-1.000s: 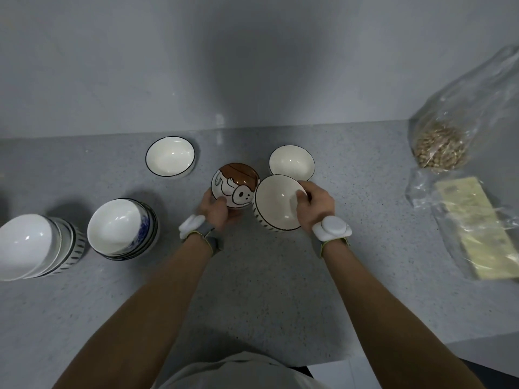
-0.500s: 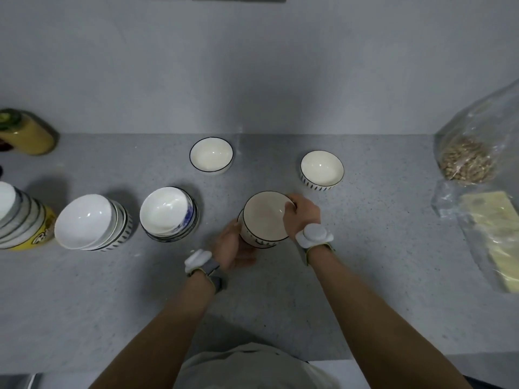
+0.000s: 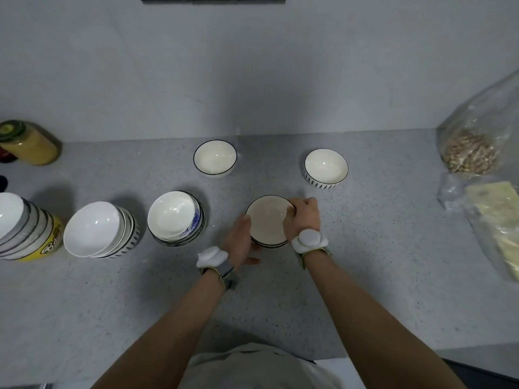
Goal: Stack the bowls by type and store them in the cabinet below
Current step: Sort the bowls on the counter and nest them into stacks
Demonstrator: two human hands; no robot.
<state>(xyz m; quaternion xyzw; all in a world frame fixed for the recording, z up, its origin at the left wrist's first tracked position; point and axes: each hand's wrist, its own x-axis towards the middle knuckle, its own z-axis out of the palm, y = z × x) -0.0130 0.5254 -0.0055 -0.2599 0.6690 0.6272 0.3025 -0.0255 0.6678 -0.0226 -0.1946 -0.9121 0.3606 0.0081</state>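
A cream bowl with a dark rim (image 3: 268, 219) sits on the grey counter (image 3: 365, 248) in the middle. A dark-banded edge shows under its near side. My left hand (image 3: 241, 240) cups its left side and my right hand (image 3: 302, 216) grips its right rim. Beyond it stand a black-rimmed white bowl (image 3: 214, 158) and a bowl with dashes on its wall (image 3: 325, 169). To the left are a stack with a blue-patterned bowl (image 3: 175, 217), a tilted stack of white and striped bowls (image 3: 98, 230), and a stack on a yellow bowl (image 3: 19, 228).
A jar of yellow contents (image 3: 31, 144) lies at the back left by the wall. Clear bags with grains (image 3: 474, 147) and pale sheets (image 3: 497, 220) take up the right side. The counter's front edge runs close to my body.
The cartoon-face bowl in my left hand is no longer seen; the cream bowl from my right hand came over it, and both moved down and nearer onto the counter.
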